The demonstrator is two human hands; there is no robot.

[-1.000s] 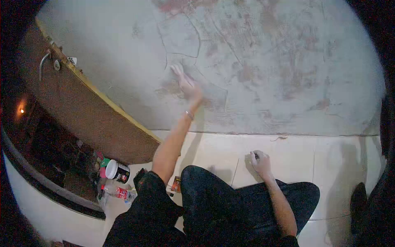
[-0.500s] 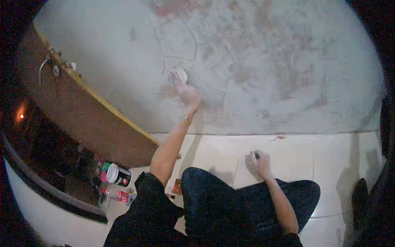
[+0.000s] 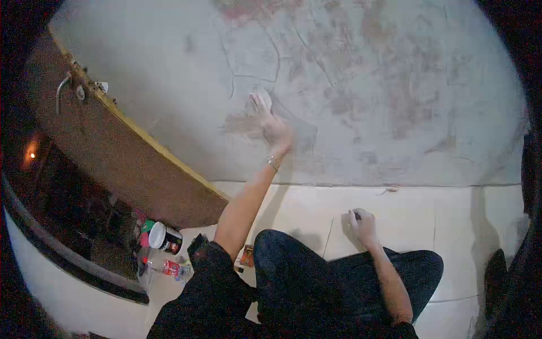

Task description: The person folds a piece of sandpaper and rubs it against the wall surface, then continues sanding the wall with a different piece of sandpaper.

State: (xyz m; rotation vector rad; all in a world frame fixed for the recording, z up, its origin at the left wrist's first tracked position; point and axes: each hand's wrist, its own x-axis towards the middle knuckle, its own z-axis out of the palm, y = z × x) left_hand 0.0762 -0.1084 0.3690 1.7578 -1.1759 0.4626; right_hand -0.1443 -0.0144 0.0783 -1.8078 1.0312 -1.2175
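My left hand (image 3: pixel 276 131) reaches up to the grey, patchy wall (image 3: pixel 197 73), its fingers pressed over a pale flat pad (image 3: pixel 265 99) that lies against the surface. What the pad is made of cannot be made out. Around it the wall carries brownish smears and a thin raised outline. Low over the floor tiles, in front of my bent knee, my right hand (image 3: pixel 366 229) is closed around a small dark object (image 3: pixel 357 216), mostly hidden by the fingers. Whitish dust covers both hands.
A brown door (image 3: pixel 130 152) with a metal handle stands open on the left. Near its foot are a white-lidded tub (image 3: pixel 165 238), a plastic bottle (image 3: pixel 169 267) and a small orange packet (image 3: pixel 247 256). A bit of debris (image 3: pixel 389 190) lies at the wall's base.
My left hand has slid right along the wall with the pad. The whole view has shifted slightly. My right hand stays nearly where it was, still closed.
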